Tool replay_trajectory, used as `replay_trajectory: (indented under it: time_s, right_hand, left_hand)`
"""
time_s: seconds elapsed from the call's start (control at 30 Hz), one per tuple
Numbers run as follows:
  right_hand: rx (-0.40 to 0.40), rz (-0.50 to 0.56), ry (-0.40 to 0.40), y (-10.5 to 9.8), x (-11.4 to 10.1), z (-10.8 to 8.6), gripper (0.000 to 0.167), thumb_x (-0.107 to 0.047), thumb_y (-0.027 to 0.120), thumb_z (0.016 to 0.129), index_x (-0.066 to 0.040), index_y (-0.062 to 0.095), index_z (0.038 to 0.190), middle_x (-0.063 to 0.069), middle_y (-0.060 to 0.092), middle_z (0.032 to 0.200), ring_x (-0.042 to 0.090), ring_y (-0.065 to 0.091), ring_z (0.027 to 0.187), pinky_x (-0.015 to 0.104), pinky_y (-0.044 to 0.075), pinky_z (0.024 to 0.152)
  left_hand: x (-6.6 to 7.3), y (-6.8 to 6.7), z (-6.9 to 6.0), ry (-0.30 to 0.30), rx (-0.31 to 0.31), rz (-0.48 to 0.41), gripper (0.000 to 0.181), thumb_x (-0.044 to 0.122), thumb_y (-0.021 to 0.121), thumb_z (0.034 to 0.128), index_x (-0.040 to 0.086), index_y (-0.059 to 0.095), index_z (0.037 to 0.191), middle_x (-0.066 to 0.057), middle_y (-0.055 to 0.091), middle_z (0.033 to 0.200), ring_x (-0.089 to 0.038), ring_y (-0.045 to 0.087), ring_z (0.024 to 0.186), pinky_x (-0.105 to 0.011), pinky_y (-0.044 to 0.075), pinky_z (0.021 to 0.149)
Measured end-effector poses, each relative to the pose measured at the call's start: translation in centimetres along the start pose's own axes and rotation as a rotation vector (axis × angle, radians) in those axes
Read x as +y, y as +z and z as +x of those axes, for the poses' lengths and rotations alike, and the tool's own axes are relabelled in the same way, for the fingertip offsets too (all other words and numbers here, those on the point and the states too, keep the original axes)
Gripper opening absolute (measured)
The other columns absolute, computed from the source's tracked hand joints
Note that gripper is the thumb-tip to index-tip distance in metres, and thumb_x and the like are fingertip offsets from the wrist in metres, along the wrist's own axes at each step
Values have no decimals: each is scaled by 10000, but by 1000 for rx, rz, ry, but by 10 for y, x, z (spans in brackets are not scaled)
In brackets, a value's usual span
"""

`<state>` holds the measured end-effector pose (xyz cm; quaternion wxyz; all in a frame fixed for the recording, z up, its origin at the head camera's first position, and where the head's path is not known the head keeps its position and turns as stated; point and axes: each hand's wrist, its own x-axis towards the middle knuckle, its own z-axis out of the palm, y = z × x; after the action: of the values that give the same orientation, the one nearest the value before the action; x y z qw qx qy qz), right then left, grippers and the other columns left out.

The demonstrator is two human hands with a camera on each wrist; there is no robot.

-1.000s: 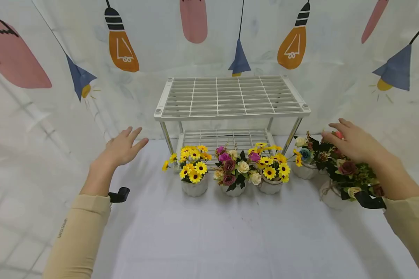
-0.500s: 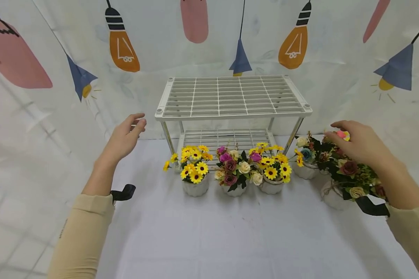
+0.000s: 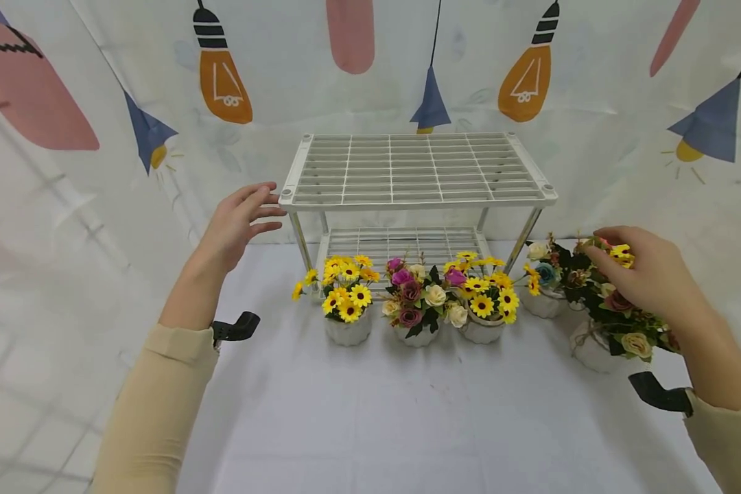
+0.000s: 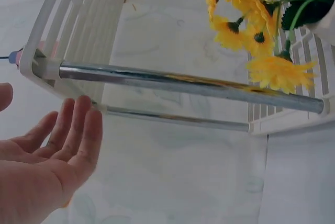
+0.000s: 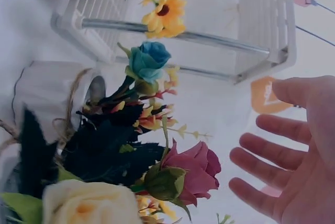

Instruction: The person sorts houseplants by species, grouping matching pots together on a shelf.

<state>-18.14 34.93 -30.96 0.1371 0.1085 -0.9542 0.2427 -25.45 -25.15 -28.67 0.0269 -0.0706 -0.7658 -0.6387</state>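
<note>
My left hand is beside the left front corner of a white two-tier rack, fingers spread and relaxed. In the left wrist view its fingertips are close to the top shelf's corner and the metal leg; whether they touch cannot be told. My right hand hovers over the potted artificial flowers on the right, holding nothing. Its fingers are apart in the right wrist view, near a dusky pink rose. Below it are a pot with a blue rose and a pot with a cream rose.
Before the rack stand a pot of yellow flowers, a pot of mixed roses and another yellow-flowered pot. A white cloth covers the table. Behind the rack hangs a patterned curtain.
My left hand has moved up and right, closer to the rack's corner. My right hand has shifted slightly right and down above the flowers. The pots and rack stay in place.
</note>
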Motion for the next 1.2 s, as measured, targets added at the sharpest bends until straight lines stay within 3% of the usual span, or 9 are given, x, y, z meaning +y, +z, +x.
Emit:
replay_trajectory:
  time_s: [0.07,0.23,0.33,0.4,0.5,0.6,0.7,0.97,1.2]
  right_hand:
    - [33,9,12,0,-1,-6,461,-276,634,1040,17,565,1390,289,581,1317,495,578,1082,450,472,852]
    - [134,-2,64,3,-4,-19,448,-250,651,1025,5,572,1385,274,598,1287,486,630,998,272,400,762]
    - [229,7,70,7,-5,-27,415,-210,687,1003,19,607,1340,267,625,1233,158,673,914,127,407,697]
    - [310,43,38,11,-5,-32,371,-157,705,981,41,637,1287,219,658,1174,-64,591,900,24,337,674]
    - [445,86,-34,18,-6,-41,296,-81,718,946,73,671,1194,-32,680,1083,-233,473,860,8,355,702]
    - [545,126,-74,25,-8,-54,228,-26,702,939,106,676,1122,-263,592,1053,-191,511,878,31,377,758]
    - [585,182,-90,31,-10,-67,188,17,687,941,130,677,1090,-315,590,1044,-149,557,878,57,396,774]
    - [558,302,-101,59,-12,-93,169,97,697,909,137,697,1073,-201,684,1049,-87,628,863,51,445,776]
    - [333,277,-79,90,-15,-108,139,40,732,920,-18,753,1045,9,740,910,-114,631,815,54,481,690]
  left_hand:
    - [2,4,3,-11,0,-25,606,425,560,1066,33,456,1515,-97,571,1334,-241,596,1158,-374,493,1016]
    - [6,11,6,-26,3,-45,594,390,614,1047,28,490,1501,-105,591,1358,-247,595,1158,-507,434,1086]
    - [6,11,6,-23,3,-85,581,346,651,1033,15,504,1487,-116,607,1340,-237,612,1134,-466,473,1057]
    - [7,10,6,-21,7,-114,578,317,672,1022,6,509,1480,-122,616,1329,-223,627,1112,-415,509,1016]
    - [8,8,5,-26,15,-152,590,296,699,1007,-1,509,1480,-92,647,1285,-207,645,1085,-352,546,953]
    - [10,8,7,-37,13,-166,599,295,711,999,4,509,1483,-62,669,1248,-206,652,1080,-332,555,928]
    - [10,9,8,-50,13,-168,597,292,718,995,8,515,1480,-53,674,1239,-211,653,1083,-337,557,927]
    - [9,12,12,-55,11,-171,595,290,726,988,4,522,1469,-53,668,1229,-216,654,1079,-374,547,961]
    - [5,11,12,-54,1,-206,583,273,740,978,-4,536,1449,-118,649,1292,-216,661,1078,-360,561,932]
